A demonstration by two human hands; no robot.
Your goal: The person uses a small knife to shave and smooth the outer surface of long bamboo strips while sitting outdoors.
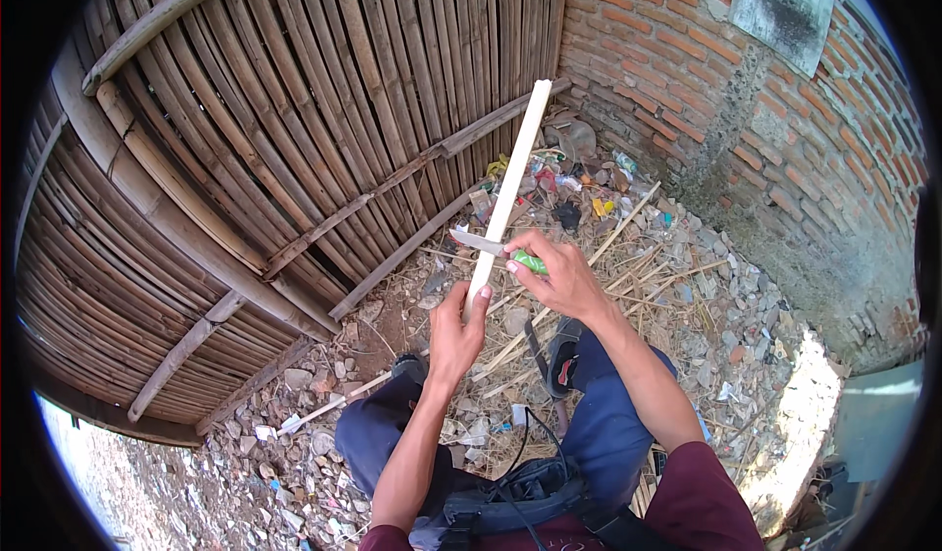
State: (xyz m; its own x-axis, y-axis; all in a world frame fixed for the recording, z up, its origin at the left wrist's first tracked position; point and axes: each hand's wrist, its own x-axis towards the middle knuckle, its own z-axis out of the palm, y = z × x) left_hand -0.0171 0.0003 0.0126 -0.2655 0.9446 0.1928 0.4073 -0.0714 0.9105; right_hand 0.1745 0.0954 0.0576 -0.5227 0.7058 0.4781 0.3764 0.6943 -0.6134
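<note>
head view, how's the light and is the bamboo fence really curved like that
Head view: hard sun leaves a blown-out patch on the rubble at lower right; hands and pale stick are evenly lit and sharp; the bamboo fence bows only from fisheye distortion, with a black rim around the picture.

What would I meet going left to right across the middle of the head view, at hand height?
Bamboo fence → left hand gripping the pale stick → knife blade against the stick → right hand on the green knife handle → stony, littered ground → brick wall.
</note>
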